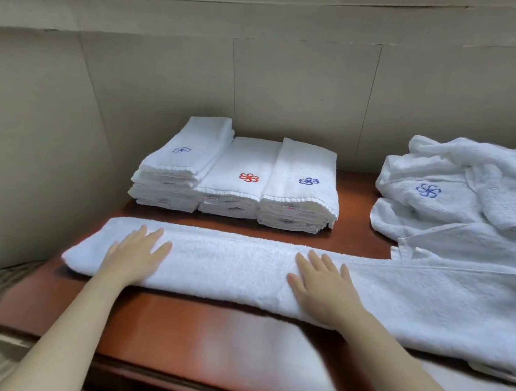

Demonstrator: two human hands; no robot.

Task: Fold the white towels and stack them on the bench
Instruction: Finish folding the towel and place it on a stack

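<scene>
Left hand: left hand [136, 254] lay flat, fingers straight and spread, pressing on the left end of the long towel [236, 266]; it gripped nothing.
Right hand: right hand [320, 283] also lay flat with straight fingers, pressing on the towel near its middle, holding nothing.
Long towel: white, folded into a long band, it lay across the front of the worktop [191, 328] from left to right, its right end wider and running toward the frame edge.
Folded stacks: three stacks of folded towels [239, 180] stood side by side behind the band, near the wall [293, 87]; the top ones bore a blue, a red and a blue flower mark.
Loose pile: a heap of unfolded towels [473, 198] sat at the back right, one showing a blue flower mark.
Worktop: reddish-brown and glossy.
</scene>
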